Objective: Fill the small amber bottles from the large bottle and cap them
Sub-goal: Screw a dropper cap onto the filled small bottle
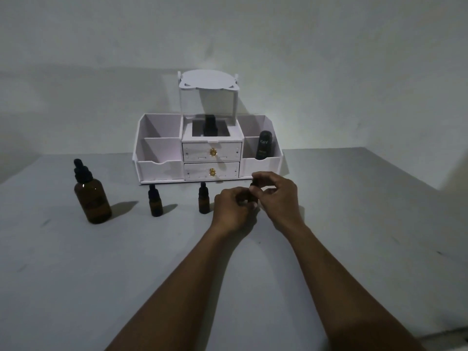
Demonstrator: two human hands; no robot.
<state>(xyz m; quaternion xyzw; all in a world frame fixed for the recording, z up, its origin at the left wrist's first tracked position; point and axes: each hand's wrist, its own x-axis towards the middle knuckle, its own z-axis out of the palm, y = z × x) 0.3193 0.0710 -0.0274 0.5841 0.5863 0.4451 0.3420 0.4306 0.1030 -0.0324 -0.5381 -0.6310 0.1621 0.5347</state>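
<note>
The large amber bottle (92,198) with a black dropper cap stands at the left of the table. Two small amber bottles (155,201) (203,201), both capped in black, stand in a row to its right. My left hand (231,210) wraps around a third small bottle, whose body is almost hidden. My right hand (277,198) pinches the black cap (253,184) at that bottle's top. Both hands meet just in front of the organizer.
A white desk organizer (210,153) with two gold-knobbed drawers stands against the wall. A dark bottle (209,126) sits in its middle recess, and a black Kahf container (264,145) in its right bin. The table's right edge runs along the right side.
</note>
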